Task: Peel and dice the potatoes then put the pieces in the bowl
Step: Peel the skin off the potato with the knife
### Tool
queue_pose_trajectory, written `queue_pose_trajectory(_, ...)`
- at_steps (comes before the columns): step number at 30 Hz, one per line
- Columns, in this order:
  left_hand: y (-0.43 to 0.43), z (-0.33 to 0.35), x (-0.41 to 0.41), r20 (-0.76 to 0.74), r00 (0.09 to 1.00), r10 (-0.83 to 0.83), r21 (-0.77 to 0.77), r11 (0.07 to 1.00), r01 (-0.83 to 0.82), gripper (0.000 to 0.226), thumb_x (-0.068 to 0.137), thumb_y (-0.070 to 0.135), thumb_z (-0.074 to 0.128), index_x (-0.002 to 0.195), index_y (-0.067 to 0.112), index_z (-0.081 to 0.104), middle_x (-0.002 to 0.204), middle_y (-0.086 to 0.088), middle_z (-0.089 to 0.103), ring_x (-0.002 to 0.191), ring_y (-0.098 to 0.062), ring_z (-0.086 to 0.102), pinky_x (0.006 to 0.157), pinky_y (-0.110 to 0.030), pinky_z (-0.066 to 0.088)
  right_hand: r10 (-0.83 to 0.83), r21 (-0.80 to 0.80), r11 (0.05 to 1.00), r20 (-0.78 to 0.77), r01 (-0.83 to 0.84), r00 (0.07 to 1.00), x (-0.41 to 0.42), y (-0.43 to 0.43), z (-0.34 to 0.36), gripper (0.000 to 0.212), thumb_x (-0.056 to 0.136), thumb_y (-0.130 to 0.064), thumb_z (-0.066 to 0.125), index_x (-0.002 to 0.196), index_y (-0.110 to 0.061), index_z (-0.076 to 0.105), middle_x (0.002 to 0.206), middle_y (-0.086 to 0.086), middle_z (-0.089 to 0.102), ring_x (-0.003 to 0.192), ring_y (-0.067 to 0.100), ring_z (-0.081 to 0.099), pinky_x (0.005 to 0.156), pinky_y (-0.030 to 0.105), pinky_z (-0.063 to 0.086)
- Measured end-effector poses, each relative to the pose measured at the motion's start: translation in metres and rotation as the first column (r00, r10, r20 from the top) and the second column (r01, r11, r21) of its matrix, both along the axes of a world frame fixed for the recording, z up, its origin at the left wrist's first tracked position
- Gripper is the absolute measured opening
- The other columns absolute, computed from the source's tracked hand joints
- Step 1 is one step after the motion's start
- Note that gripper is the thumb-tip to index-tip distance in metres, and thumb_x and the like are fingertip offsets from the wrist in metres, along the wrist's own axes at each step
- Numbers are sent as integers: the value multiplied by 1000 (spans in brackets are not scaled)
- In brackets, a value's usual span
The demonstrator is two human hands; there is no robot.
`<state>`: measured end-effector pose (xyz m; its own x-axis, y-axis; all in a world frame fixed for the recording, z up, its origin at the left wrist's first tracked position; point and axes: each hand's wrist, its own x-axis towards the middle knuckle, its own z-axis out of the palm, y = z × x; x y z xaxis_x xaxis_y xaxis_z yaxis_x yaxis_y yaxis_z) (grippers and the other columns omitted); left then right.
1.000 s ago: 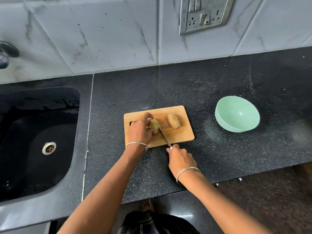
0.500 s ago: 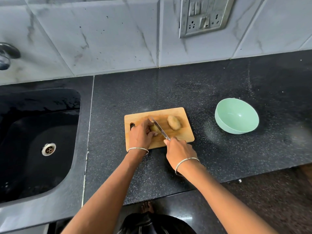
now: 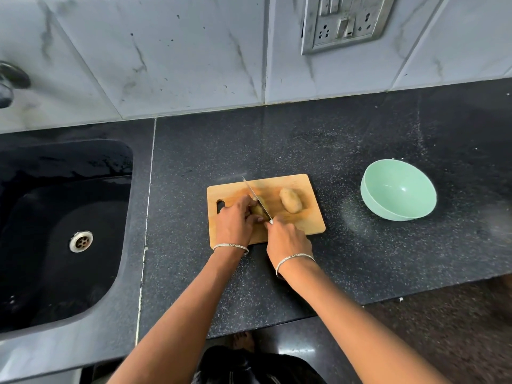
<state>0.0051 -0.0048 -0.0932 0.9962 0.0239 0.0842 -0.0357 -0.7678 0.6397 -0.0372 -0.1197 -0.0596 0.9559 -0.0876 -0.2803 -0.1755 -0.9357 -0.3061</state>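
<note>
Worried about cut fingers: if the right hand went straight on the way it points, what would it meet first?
Likely the potato under its knife, gripped by the left hand; depth unclear.

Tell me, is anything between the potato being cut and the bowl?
Only the second potato, on the cutting board right of the held potato. Past the board, nothing visible lies on the counter before the bowl.

Two potatoes [image 3: 290, 200] [image 3: 257, 209], one knife [image 3: 253, 194], one board [image 3: 302, 225], one bowl [image 3: 388, 212]

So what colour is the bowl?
The bowl is pale mint green, plain with no pattern; the head view shows it.
</note>
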Motion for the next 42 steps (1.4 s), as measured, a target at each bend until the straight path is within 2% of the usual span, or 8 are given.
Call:
queue_pose_trajectory(4,3,0,4,-6,1000,-10,8,1000,10,21,81,19,73,100,18,65,92,3,74,87,-26,65,73,-30,41,13,-47,999,-2,-13,1000,-22,-8,-4,34,106,-38,26,112,-12,47,110,13,66,102,37,63,64,37,39)
queue_pose_trajectory(7,4,0,7,-21,999,-41,6,999,41,23,78,18,74,99,17,65,83,1,73,81,-24,67,72,-30,43,-8,-29,1000,-17,7,1000,-11,-3,-7,33,106,-35,29,114,-10,49,112,13,65,104,36,62,66,37,39)
queue_pose_trajectory(12,5,3,8,-7,999,-39,29,999,39,23,78,18,73,100,19,66,79,2,73,79,-23,66,68,-27,38,-12,-15,1000,-21,12,1000,6,4,-11,35,105,-33,31,119,-9,53,115,14,64,106,34,61,70,38,43)
queue_pose_trajectory(20,5,1,7,-36,999,-40,-57,998,38,23,75,17,78,95,18,66,79,3,73,80,-18,67,74,-29,49,-24,-12,1000,-56,24,998,-35,-14,-17,39,105,-41,27,116,-10,48,112,16,64,105,39,61,66,36,38)
queue_pose_trajectory(26,5,1,7,-68,997,-33,-97,995,26,28,70,17,82,94,18,68,76,2,72,77,-17,68,78,-35,54,6,-59,998,-116,-13,993,-57,-29,6,42,104,-42,25,115,-11,50,113,15,64,106,38,61,70,39,42)
queue_pose_trajectory(29,5,0,7,-80,996,-28,-112,994,19,28,70,16,83,93,18,68,79,2,73,78,-16,69,80,-36,55,17,-86,996,-123,-27,992,-56,-44,35,44,104,-43,26,116,-12,55,111,14,64,102,36,62,69,37,40)
queue_pose_trajectory(32,4,-3,7,-72,997,-20,-141,990,9,26,72,14,81,95,15,68,86,3,75,82,-15,71,87,-37,53,22,-64,998,-50,-25,999,-45,-39,47,44,104,-43,25,113,-12,56,107,14,63,98,36,62,66,36,38)
queue_pose_trajectory(42,4,-10,0,-17,999,30,-148,988,-32,31,77,21,78,107,16,72,95,4,75,90,-15,70,88,-34,53,28,-15,999,-2,-28,1000,-30,-18,21,40,104,-41,25,112,-11,51,106,14,65,98,37,62,63,37,39)
